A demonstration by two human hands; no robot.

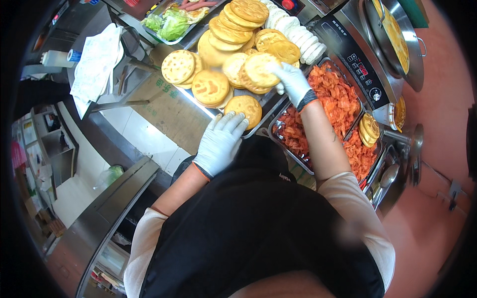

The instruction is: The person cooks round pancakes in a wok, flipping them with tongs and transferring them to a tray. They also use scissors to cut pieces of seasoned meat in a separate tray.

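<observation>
White gloves cover both my hands. My left hand (pixel 222 139) lies with its fingertips on a round golden flatbread (pixel 244 111) at the near corner of a metal tray (pixel 204 108). My right hand (pixel 294 83) grips the right edge of a paler flatbread (pixel 261 69), which lies over other breads; its thumb is partly hidden. More browned flatbreads (pixel 210 86) stand in stacks and overlapping piles across the tray. Behind them, a row of white dough rounds (pixel 294 31) runs along the far right side.
Right of my right arm are metal trays of red kimchi-like vegetables (pixel 333 100), with small flatbreads (pixel 369 128) on top. Beyond stand an induction cooker (pixel 354 59) and a large pan (pixel 395 37). A lettuce tray (pixel 173 24) is at the back; papers (pixel 97 63) lie left.
</observation>
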